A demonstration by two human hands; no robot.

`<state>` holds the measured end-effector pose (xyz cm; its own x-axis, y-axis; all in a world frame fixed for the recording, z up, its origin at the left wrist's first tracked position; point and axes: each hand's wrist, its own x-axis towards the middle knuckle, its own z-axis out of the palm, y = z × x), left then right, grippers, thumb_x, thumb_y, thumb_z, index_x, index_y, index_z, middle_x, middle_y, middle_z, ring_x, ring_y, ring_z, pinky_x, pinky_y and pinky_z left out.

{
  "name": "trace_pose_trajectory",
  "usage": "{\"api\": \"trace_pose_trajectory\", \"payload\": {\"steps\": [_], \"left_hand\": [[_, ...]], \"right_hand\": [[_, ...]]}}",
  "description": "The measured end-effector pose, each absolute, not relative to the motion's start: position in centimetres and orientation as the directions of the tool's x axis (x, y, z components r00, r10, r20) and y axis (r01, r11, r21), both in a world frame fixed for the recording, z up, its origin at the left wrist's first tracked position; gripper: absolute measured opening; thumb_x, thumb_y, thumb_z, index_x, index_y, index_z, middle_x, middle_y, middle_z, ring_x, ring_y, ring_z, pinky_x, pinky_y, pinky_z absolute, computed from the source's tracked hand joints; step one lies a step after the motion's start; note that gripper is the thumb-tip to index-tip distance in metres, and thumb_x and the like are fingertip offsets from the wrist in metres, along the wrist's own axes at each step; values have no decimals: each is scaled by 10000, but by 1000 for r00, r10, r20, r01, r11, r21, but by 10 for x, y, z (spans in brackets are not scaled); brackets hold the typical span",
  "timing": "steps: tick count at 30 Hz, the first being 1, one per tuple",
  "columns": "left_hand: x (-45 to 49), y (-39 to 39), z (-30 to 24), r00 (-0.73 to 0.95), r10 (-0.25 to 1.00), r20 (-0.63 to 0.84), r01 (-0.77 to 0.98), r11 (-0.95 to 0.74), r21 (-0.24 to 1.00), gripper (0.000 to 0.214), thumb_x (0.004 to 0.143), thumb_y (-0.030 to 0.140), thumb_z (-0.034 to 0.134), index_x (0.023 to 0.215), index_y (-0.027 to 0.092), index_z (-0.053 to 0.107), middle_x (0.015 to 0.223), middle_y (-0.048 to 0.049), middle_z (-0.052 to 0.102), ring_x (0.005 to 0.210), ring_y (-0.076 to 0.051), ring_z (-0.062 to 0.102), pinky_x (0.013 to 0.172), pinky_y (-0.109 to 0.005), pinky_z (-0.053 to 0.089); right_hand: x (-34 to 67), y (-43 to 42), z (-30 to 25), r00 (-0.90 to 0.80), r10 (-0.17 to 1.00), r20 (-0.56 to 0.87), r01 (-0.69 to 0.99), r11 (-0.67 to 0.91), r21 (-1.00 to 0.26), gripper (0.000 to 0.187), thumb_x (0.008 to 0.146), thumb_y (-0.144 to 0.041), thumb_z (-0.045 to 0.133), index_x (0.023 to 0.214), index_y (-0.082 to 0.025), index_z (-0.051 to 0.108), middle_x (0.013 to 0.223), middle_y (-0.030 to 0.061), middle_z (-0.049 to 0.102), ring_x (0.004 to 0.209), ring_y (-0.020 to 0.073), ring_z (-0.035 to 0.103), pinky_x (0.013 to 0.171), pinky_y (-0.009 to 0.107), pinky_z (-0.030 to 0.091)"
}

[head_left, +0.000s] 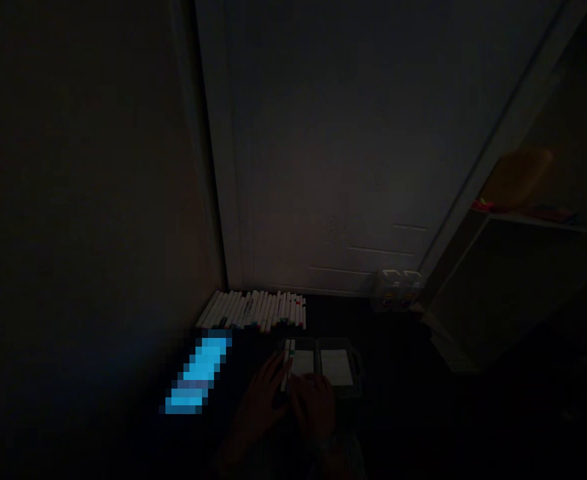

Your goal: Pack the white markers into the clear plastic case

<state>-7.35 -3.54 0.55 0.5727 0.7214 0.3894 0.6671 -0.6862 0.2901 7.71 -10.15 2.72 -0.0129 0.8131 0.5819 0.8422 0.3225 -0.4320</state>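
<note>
Fingers (275, 363) of the left hand (261, 392) lie along two markers (292, 348) at the nine o'clock side of an open case (356, 377); those of the right hand (318, 397) curl by their near ends. It is too dark to tell whether either hand grips. At eleven o'clock, a long row (253, 312) of markers lies outside the case on the tabletop (338, 320), so the work looks barely begun.
</note>
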Motion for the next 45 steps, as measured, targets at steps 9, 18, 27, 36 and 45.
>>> {"api": "trace_pose_trajectory", "payload": {"steps": [9, 18, 27, 36, 45], "left_hand": [[-72, -37, 6, 576, 726, 376, 684, -680, 264, 754, 756, 391, 560, 1393, 305, 164, 1471, -33, 215, 1323, -270, 221, 1031, -437, 310], [-73, -36, 7, 581, 713, 392, 673, -692, 261, 758, 734, 388, 588, 1382, 326, 199, 1465, -30, 233, 1313, -286, 241, 1022, -453, 317], [-72, -37, 7, 562, 723, 401, 684, -679, 267, 758, 725, 358, 595, 1378, 332, 210, 1458, -27, 248, 1299, -281, 267, 1010, -435, 337], [-72, -38, 9, 546, 745, 384, 686, -660, 306, 786, 717, 335, 601, 1385, 322, 186, 1438, -43, 270, 1289, -271, 266, 1010, -434, 332], [-72, -38, 8, 547, 741, 390, 682, -664, 307, 780, 717, 339, 602, 1381, 336, 193, 1438, -39, 267, 1289, -278, 263, 1005, -437, 333]], "right_hand": [[76, -101, 28, 9, 821, 571, 863, 282, -419, 319, 834, -179, 501, 1119, -283, 597, 1065, -23, 652, 1004, 200, 519, 887, 374, 385], [77, -100, 29, 14, 825, 565, 888, 250, -387, 351, 831, -174, 496, 1153, -292, 572, 1128, -24, 620, 1050, 212, 500, 900, 398, 387], [77, -99, 29, -15, 832, 554, 890, 263, -371, 359, 841, -180, 482, 1173, -294, 555, 1144, -8, 609, 990, 187, 527, 860, 362, 396], [76, -99, 31, -15, 853, 522, 902, 237, -361, 362, 843, -193, 483, 1176, -318, 548, 1143, -13, 610, 978, 203, 528, 854, 380, 376], [77, -98, 26, -8, 865, 502, 895, 230, -382, 367, 849, -198, 487, 1193, -319, 530, 1164, -26, 598, 997, 195, 510, 883, 375, 353]]}}
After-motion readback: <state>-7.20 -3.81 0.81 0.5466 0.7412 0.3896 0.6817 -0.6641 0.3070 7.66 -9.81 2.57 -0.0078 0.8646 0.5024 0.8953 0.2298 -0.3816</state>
